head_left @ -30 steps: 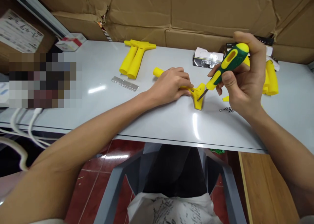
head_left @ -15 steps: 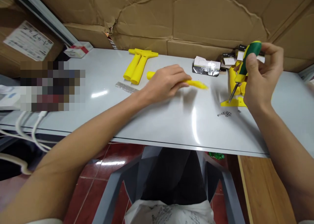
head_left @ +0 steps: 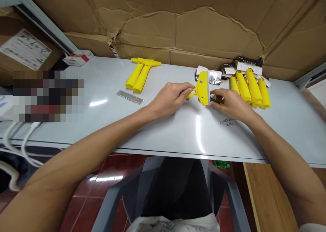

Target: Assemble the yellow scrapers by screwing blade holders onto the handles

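My left hand (head_left: 174,96) is closed on the neck of a yellow scraper (head_left: 202,88), its wide head raised above the table with two screws in its face. A pale blade strip runs along the head's right edge. My right hand (head_left: 231,103) is closed beside that edge, gripping the green-handled screwdriver (head_left: 213,100); most of the tool is hidden by the fingers. Just below the right hand lies a small pile of screws (head_left: 227,122).
Two yellow scraper handles (head_left: 140,76) lie at the back left, with a flat metallic strip (head_left: 129,97) before them. Several yellow handles (head_left: 251,86) and small black-and-white boxes (head_left: 249,65) are at the back right. Cardboard (head_left: 152,28) lines the rear; white cables (head_left: 22,140) hang left.
My right hand has come down and left with the screwdriver, to the scraper. My left hand has turned the scraper so its broad face shows. The view has shifted slightly.
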Demonstrator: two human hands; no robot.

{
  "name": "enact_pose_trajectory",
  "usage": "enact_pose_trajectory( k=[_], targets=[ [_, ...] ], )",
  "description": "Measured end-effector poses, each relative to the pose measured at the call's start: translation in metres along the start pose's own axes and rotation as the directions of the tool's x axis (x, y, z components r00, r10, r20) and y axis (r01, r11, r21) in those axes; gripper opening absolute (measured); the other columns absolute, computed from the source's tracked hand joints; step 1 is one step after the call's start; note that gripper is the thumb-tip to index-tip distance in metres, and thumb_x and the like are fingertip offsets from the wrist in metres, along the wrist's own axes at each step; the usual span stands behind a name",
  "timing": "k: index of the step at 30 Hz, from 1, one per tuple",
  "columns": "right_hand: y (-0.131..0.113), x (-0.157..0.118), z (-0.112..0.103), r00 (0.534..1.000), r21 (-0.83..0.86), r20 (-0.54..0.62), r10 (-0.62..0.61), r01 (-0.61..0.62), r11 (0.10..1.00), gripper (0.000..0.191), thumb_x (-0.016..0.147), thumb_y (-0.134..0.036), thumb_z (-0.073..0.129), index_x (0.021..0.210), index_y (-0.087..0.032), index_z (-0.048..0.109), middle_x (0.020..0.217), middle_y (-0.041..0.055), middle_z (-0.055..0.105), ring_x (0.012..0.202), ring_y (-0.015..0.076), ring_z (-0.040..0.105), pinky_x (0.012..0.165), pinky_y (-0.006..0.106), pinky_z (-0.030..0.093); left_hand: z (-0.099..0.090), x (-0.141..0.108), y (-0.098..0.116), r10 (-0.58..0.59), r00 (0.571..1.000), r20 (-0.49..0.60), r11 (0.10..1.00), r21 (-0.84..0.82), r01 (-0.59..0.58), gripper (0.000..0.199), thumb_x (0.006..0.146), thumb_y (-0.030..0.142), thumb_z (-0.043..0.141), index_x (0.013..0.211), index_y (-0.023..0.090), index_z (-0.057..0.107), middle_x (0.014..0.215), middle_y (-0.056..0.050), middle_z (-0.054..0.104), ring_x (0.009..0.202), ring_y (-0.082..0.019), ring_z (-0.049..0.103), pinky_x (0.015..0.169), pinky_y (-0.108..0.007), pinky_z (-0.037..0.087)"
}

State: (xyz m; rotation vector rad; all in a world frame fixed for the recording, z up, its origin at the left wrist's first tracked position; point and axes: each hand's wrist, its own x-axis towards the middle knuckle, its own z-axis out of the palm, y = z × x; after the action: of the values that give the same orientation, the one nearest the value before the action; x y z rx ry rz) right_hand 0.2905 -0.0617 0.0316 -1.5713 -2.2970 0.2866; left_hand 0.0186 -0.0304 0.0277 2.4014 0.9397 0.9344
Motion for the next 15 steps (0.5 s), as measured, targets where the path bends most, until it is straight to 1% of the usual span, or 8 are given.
enact_pose_trajectory(
  k=[2, 4, 6, 8, 10, 12, 13, 15],
  targets=[
    [0.004, 0.002, 0.002, 0.996, 0.040, -0.087, -0.032, 0.035, 0.999, 0.029, 0.103, -0.044, 0.066, 0.112, -0.022, 0.082, 0.096, 0.0120, 0.078, 0.084, 0.0293, 0.071, 0.077, 0.044, 0.052, 0.000, -0.001, 0.001, 0.002, 1.000, -0.014, 1.000, 0.000, -0.002, 0.035, 0.111, 0.033, 0.045, 0.113, 0.018, 0.077, 0.082, 0.000, 0.078, 0.074, -0.014, 0.071, 0.073, -0.024, 0.049],
    [0.004, 0.002, 0.001, 0.978, 0.155, -0.208, -0.021, 0.054, 0.986, 0.044, 0.109, -0.056, 0.052, 0.102, -0.024, 0.081, 0.097, 0.0125, 0.078, 0.089, 0.0304, 0.072, 0.081, 0.047, 0.054, 0.000, -0.001, 0.002, 0.001, 0.999, -0.036, 1.000, -0.001, -0.001, 0.036, 0.112, 0.034, 0.044, 0.113, 0.017, 0.076, 0.081, -0.001, 0.077, 0.072, -0.014, 0.070, 0.072, -0.025, 0.049],
    [0.000, 0.001, -0.002, 0.963, 0.367, -0.267, 0.026, 0.076, 0.927, 0.055, 0.110, -0.067, 0.044, 0.103, -0.026, 0.081, 0.097, 0.0107, 0.078, 0.089, 0.0275, 0.073, 0.077, 0.045, 0.057, 0.000, -0.002, 0.002, 0.006, 0.998, -0.064, 1.000, -0.010, -0.007, 0.038, 0.113, 0.035, 0.042, 0.113, 0.017, 0.075, 0.082, -0.001, 0.077, 0.073, -0.014, 0.071, 0.072, -0.025, 0.049],
    [-0.008, -0.001, -0.004, 0.976, 0.580, -0.214, 0.042, 0.093, 0.809, 0.052, 0.105, -0.072, 0.053, 0.110, -0.027, 0.080, 0.096, 0.0078, 0.079, 0.084, 0.0237, 0.075, 0.070, 0.040, 0.060, 0.000, -0.002, 0.003, 0.016, 0.997, -0.080, 0.999, -0.031, -0.018, 0.038, 0.113, 0.037, 0.041, 0.114, 0.018, 0.073, 0.084, -0.001, 0.078, 0.076, -0.014, 0.073, 0.075, -0.025, 0.051],
    [-0.016, -0.002, -0.004, 0.994, 0.703, -0.107, -0.011, 0.083, 0.706, 0.045, 0.096, -0.070, 0.071, 0.108, -0.028, 0.081, 0.093, 0.0055, 0.081, 0.081, 0.0228, 0.077, 0.066, 0.038, 0.063, 0.002, -0.003, 0.004, 0.032, 0.996, -0.084, 0.998, -0.055, -0.037, 0.037, 0.114, 0.039, 0.041, 0.114, 0.019, 0.072, 0.087, -0.002, 0.079, 0.080, -0.014, 0.074, 0.077, -0.025, 0.053],
    [-0.022, -0.004, -0.002, 0.998, 0.733, -0.032, -0.060, 0.064, 0.677, 0.038, 0.088, -0.065, 0.084, 0.098, -0.028, 0.082, 0.090, 0.0045, 0.083, 0.079, 0.0236, 0.079, 0.066, 0.039, 0.066, 0.003, -0.004, 0.005, 0.042, 0.996, -0.082, 0.996, -0.080, -0.049, 0.037, 0.114, 0.040, 0.041, 0.113, 0.019, 0.072, 0.092, -0.003, 0.080, 0.081, -0.013, 0.075, 0.077, -0.024, 0.054],
    [-0.024, -0.004, 0.000, 0.998, 0.731, -0.022, -0.067, 0.062, 0.680, 0.037, 0.086, -0.063, 0.086, 0.093, -0.027, 0.081, 0.088, 0.0044, 0.083, 0.076, 0.0237, 0.079, 0.066, 0.039, 0.066, 0.003, -0.004, 0.006, 0.044, 0.996, -0.080, 0.994, -0.095, -0.051, 0.037, 0.114, 0.041, 0.041, 0.113, 0.019, 0.071, 0.094, -0.003, 0.080, 0.080, -0.013, 0.075, 0.076, -0.024, 0.054],
    [-0.028, -0.006, 0.002, 0.997, 0.716, -0.048, -0.053, 0.072, 0.694, 0.036, 0.086, -0.062, 0.086, 0.086, -0.026, 0.080, 0.085, 0.0046, 0.083, 0.071, 0.0233, 0.078, 0.064, 0.040, 0.066, 0.004, -0.005, 0.009, 0.039, 0.997, -0.069, 0.990, -0.135, -0.048, 0.036, 0.113, 0.045, 0.046, 0.117, 0.019, 0.070, 0.098, -0.004, 0.080, 0.078, -0.012, 0.075, 0.076, -0.025, 0.055]
  ],
)
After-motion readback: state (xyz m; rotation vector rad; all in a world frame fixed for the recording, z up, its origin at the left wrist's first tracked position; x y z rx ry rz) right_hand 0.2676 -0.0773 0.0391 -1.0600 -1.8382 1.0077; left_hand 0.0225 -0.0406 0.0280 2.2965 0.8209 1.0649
